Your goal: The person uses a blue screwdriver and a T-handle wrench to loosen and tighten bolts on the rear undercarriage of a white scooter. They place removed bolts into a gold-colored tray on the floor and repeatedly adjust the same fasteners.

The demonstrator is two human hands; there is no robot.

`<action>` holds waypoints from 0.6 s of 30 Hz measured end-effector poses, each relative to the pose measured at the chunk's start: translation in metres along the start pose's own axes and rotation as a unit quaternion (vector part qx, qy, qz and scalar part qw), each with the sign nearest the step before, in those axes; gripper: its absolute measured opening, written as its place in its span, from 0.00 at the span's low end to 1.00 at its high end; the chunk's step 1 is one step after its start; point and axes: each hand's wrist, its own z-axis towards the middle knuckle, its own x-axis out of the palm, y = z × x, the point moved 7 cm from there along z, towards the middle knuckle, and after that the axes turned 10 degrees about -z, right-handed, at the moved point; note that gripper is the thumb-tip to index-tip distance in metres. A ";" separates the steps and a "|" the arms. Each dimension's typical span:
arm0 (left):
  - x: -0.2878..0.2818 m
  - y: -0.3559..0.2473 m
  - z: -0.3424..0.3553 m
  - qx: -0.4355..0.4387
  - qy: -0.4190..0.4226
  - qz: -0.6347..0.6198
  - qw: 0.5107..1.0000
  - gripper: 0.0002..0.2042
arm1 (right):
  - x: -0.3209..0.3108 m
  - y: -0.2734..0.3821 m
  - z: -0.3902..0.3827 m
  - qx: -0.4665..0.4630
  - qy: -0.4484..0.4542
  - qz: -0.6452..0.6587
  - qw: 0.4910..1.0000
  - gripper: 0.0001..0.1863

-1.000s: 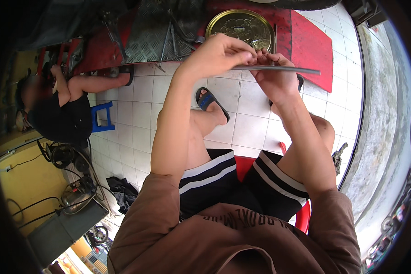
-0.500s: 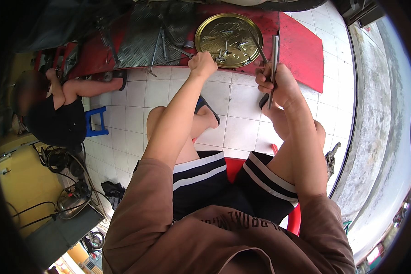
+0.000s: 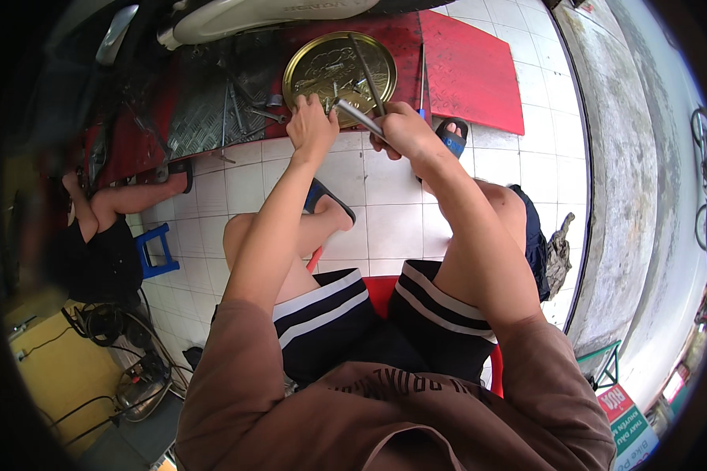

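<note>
My left hand [image 3: 313,129] is at the near rim of a round gold tray [image 3: 294,67]. Its fingers reach over the rim, with the thumb apart from them; I see nothing held in it. Small bolts [image 3: 336,86] lie scattered in the tray. My right hand [image 3: 404,135] is closed around a silver metal tube [image 3: 357,118], whose end points toward the left hand. A thin dark metal rod [image 3: 366,71] runs from the same hand up across the tray's right side. The fingers hide where both meet the palm.
The tray sits on a red bench [image 3: 471,74] with a dark tread plate [image 3: 196,110]. Wrenches [image 3: 236,110] lie left of the tray, a thin blue-handled tool [image 3: 422,94] right of it. A pale vehicle part [image 3: 267,20] overhangs the back. Another person [image 3: 94,243] sits far left near a blue stool [image 3: 157,251].
My left hand has opened and now reaches over the tray's rim. My right hand has come left toward it, and the silver tube has tipped from upright to slanting left. The view has shifted.
</note>
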 end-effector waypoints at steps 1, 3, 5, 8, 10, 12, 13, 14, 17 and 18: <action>0.005 -0.021 -0.006 0.043 0.013 -0.025 0.999 0.17 | 0.001 -0.004 0.005 0.000 -0.006 -0.018 1.000 0.09; 0.020 -0.050 -0.024 0.140 0.059 -0.181 0.972 0.17 | 0.007 -0.004 0.010 0.002 0.001 -0.056 0.998 0.09; 0.051 -0.081 -0.031 0.157 0.076 -0.072 0.982 0.19 | 0.012 0.004 0.006 0.004 -0.018 -0.134 0.991 0.10; 0.077 -0.131 -0.028 0.072 0.137 -0.024 0.988 0.21 | 0.003 0.021 -0.017 0.021 -0.067 -0.252 0.965 0.14; 0.079 -0.143 -0.025 0.024 0.158 -0.022 0.987 0.20 | -0.004 0.044 -0.038 0.011 -0.027 -0.237 0.971 0.13; 0.079 -0.147 -0.019 0.031 0.149 -0.018 0.988 0.18 | -0.002 0.047 -0.041 -0.006 -0.007 -0.226 0.974 0.13; 0.082 -0.149 -0.016 0.031 0.160 -0.022 0.986 0.17 | -0.003 0.048 -0.039 -0.012 -0.018 -0.238 0.971 0.12; 0.085 -0.151 -0.013 0.030 0.171 -0.027 0.984 0.17 | -0.003 0.048 -0.037 -0.020 -0.032 -0.257 0.966 0.12; 0.075 -0.151 -0.013 0.030 0.216 -0.017 0.976 0.17 | -0.006 0.037 -0.025 -0.033 -0.050 -0.244 0.968 0.11; 0.062 -0.156 -0.018 0.048 0.243 -0.022 0.969 0.18 | -0.010 0.028 -0.020 -0.032 -0.037 -0.196 0.979 0.11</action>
